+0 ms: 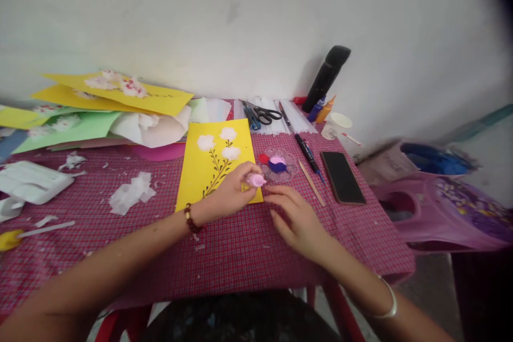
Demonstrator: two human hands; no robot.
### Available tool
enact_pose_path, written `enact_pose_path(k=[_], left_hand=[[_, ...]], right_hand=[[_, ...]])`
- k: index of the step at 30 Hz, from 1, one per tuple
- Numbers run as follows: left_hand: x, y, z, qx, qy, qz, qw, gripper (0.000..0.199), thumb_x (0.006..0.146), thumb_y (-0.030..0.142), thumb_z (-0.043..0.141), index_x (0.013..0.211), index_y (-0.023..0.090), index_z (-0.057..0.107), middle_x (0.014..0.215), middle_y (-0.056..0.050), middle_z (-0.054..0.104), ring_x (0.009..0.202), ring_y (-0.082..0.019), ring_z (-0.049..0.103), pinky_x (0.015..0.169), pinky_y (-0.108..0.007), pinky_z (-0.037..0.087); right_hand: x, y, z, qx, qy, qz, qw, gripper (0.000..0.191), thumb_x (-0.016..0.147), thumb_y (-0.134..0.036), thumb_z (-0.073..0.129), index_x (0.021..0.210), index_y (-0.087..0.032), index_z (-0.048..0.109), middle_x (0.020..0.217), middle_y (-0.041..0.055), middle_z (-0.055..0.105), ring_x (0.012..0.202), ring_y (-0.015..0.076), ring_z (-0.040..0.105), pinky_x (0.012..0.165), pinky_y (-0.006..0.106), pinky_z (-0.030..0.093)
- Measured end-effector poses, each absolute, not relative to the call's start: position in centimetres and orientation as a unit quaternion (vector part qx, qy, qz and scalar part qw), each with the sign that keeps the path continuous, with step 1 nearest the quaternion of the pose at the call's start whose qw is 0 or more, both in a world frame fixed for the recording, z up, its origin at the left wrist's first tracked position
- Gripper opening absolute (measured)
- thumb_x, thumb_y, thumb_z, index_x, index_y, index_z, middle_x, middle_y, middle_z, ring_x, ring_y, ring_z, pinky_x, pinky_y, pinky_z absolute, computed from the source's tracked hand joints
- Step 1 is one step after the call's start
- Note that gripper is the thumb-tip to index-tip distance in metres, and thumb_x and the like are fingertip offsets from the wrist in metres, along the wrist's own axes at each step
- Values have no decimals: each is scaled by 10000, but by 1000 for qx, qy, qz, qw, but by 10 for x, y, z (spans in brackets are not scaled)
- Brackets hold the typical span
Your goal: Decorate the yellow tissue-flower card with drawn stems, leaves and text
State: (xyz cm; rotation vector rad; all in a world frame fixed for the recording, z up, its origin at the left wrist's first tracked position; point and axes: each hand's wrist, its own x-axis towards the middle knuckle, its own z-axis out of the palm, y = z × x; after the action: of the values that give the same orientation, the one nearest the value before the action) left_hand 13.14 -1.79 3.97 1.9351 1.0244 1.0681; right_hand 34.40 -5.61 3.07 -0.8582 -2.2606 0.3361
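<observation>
My left hand [230, 192] is closed around a small pink paint bottle [255, 180], its nozzle pointing right. Beneath that hand lies a yellow sheet [188, 171] with a drawn dark branch [216, 164] and several white fluffy blossoms [206, 142]. My right hand [300, 222] holds nothing; its fingers reach out apart, just right of the bottle's nozzle and near the sheet's lower right corner. Beyond the fingers sits a clear paint palette [294, 163] with red, pink and dark blue paint in it.
Right of the palette are a wooden stick [312, 184], a dark marker [308, 155] and a phone [343, 177]. Scissors [266, 115] and paint bottles [325, 109] stand or lie behind. Leftward are tissue pieces [130, 192], a white device [36, 181] and stacked coloured sheets [160, 101].
</observation>
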Motion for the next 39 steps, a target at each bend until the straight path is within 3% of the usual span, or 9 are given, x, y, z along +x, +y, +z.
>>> enact_pose_path(k=[9,13,18,25,29,31,33,36,39], left_hand=[[152,-27,43,710,363,432,421,187,794,98,546,953,189,582,937,-23,628,885,-156,595,810,-321,493],[155,-30,46,671,393,421,467,132,793,158,605,910,188,552,861,0,607,787,-138,556,740,-305,462],[161,-37,52,561,424,397,590,227,767,278,698,859,187,512,716,52,531,604,-86,481,597,-259,404],[167,-43,60,429,384,361,733,246,695,205,674,889,194,524,610,76,510,476,-54,429,423,-206,196],[164,-38,57,396,329,307,801,262,662,203,685,889,183,557,663,39,576,507,-57,499,440,-193,272],[161,-33,55,387,290,271,832,278,682,294,727,885,178,577,707,3,623,517,-70,530,435,-198,304],[159,-27,53,376,265,263,848,369,714,473,742,882,178,595,747,-35,656,536,-95,561,400,-210,292],[156,-18,52,368,274,296,838,526,757,691,650,909,189,602,768,-57,667,574,-128,593,386,-224,309],[156,-12,49,443,312,319,777,518,852,711,535,835,195,571,667,-12,591,481,-91,487,392,-228,307]], right_hand=[[351,-59,40,-333,-869,132,343,274,922,-94,520,1152,-211,613,1178,109,683,1119,215,668,944,418,599],[349,-57,44,-345,-851,155,365,230,929,-125,515,1103,-224,628,1122,94,707,1057,215,684,906,418,589],[343,-39,43,-434,-723,320,432,166,940,-270,552,1076,-219,631,982,70,715,876,191,687,791,371,571],[328,-12,47,-412,-566,533,475,248,910,-445,563,990,-229,654,915,46,716,785,160,669,802,357,571],[321,-5,55,-390,-539,588,460,294,874,-514,602,875,-224,653,889,44,694,694,138,610,671,308,540],[319,-2,57,-401,-538,600,436,307,839,-524,656,843,-217,639,834,25,661,596,108,526,548,275,463],[320,2,56,-416,-543,590,429,306,816,-518,693,840,-220,630,787,3,627,576,97,488,522,264,421],[323,10,50,-421,-569,543,452,285,822,-510,692,826,-232,629,794,4,626,709,131,563,661,294,490],[327,14,46,-417,-594,507,465,277,829,-509,690,809,-241,626,822,9,648,793,152,591,741,317,506]])
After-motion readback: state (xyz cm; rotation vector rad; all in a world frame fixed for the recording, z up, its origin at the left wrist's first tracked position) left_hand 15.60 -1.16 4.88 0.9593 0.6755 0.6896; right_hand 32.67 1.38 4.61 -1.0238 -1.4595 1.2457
